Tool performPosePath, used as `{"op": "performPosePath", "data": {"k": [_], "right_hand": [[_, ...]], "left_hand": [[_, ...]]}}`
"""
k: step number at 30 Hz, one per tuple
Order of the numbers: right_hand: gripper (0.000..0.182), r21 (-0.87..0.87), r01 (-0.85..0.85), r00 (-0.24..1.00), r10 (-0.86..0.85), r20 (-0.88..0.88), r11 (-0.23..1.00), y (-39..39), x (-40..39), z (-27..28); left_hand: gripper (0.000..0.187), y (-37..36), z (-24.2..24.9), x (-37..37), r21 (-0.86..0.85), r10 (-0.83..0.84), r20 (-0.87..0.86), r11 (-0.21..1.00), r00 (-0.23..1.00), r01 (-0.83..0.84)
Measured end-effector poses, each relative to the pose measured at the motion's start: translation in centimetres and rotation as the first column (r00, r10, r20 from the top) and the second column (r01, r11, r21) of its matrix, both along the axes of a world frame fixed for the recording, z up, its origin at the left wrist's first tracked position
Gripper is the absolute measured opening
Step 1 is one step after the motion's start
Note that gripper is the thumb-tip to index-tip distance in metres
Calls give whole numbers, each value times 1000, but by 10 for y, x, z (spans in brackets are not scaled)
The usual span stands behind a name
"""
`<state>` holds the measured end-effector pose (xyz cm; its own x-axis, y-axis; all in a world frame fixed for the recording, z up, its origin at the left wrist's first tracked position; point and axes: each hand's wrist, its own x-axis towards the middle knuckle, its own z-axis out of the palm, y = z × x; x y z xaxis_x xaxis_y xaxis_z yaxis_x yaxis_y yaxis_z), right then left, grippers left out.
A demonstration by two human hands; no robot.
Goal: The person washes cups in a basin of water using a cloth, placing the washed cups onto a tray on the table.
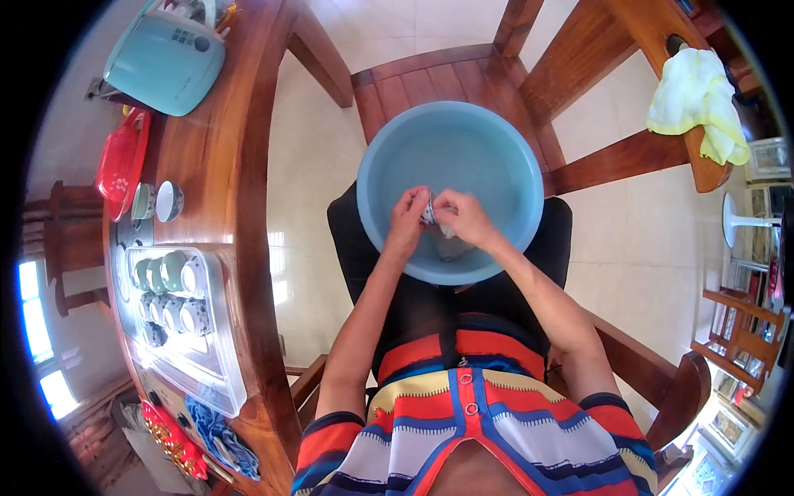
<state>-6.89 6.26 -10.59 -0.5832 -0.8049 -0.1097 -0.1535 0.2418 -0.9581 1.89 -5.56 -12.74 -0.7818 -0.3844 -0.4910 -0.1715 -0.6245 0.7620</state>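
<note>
Over the light blue basin (369,169), my left hand (407,217) has its fingers closed around a small patterned cup (428,212). My right hand (467,220) is beside it, pinching a pale, wet-looking cloth (451,245) against the cup. Part of that cloth hangs down into the water in the basin. The fingers hide much of the cup. The basin rests at my knees, with its far side over a wooden chair seat (413,83).
On the wooden table (211,157) to my left stand a clear tray (219,364) with several small cups (172,269), a loose cup (169,201), a red dish (124,165) and a light blue appliance (165,66). A yellow-edged towel (699,103) hangs on a chair at right.
</note>
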Motion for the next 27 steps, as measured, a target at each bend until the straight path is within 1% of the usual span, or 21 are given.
{"op": "performPosePath", "data": {"k": [1, 2, 4, 8, 10, 11, 13, 14, 16, 17, 18, 19, 20, 22, 23, 25, 26, 27], "right_hand": [[7, -21, 9, 970, -4, 244, 1000, 0, -2, -4], [7, -22, 6, 970, 0, 245, 1000, 1, -4, -7], [11, -53, -12, 934, 30, 356, 999, 2, -7, -7], [13, -90, 10, 935, 23, 354, 996, 4, -11, -1], [14, -116, 47, 884, 13, 468, 992, 6, -12, 6], [14, -115, 43, 883, 16, 468, 992, 7, -13, 9], [15, -157, 87, 888, -6, 459, 984, 10, -14, 12], [15, -155, 83, 888, -3, 460, 984, 12, -14, 12], [16, -157, 75, 894, 3, 449, 985, 15, -15, 12], [16, -154, 72, 894, 5, 449, 986, 16, -14, 11], [15, -55, 33, 966, -18, 259, 998, 18, -14, 11], [14, 49, 15, 998, -18, 57, 999, 19, -13, 10], [14, 52, 12, 998, -15, 57, 999, 21, -13, 9], [12, 86, -3, 997, 10, -81, 996, 22, -10, 11], [12, 87, -8, 997, 15, -78, 996, 22, -9, 12], [9, 122, -35, 953, 71, -296, 992, 20, -9, 14], [9, 121, -41, 952, 75, -296, 992, 20, -8, 12], [7, 100, -47, 932, 80, -354, 994, 19, -7, 10]], "left_hand": [[29, 0, 0, 1, 2, 10, -12, 1000, 1000, -10], [29, -1, 0, 1, 1, 13, -11, 1000, 1000, -13], [29, 0, -1, 0, 4, 36, -43, 999, 998, -36], [30, 1, 6, 0, -3, 52, -13, 999, 999, -52], [32, 1, 4, 0, -5, 72, -38, 997, 997, -73], [32, 1, 4, -1, -4, 76, -37, 997, 996, -76], [30, 2, 1, -3, -96, 174, -18, 980, 985, -175], [30, 1, 0, -4, -94, 178, -17, 979, 984, -179], [30, -1, 6, -6, -254, 212, -55, 942, 976, -219], [30, -1, 9, -5, -251, 216, -55, 942, 975, -222], [33, -1, 21, -5, -100, 215, -79, 970, 973, -223], [36, -1, 28, -5, 52, 218, -103, 976, 970, -214], [36, -2, 28, -4, 55, 222, -102, 975, 970, -217], [42, -6, 26, -1, 267, 212, -168, 950, 963, -163], [42, -9, 26, 0, 269, 218, -165, 948, 962, -169], [45, -13, 28, 1, 306, 163, -230, 948, 959, -88], [45, -13, 29, 2, 304, 168, -230, 948, 959, -93], [44, -13, 39, 2, 295, 165, -187, 950, 968, -105]]}}
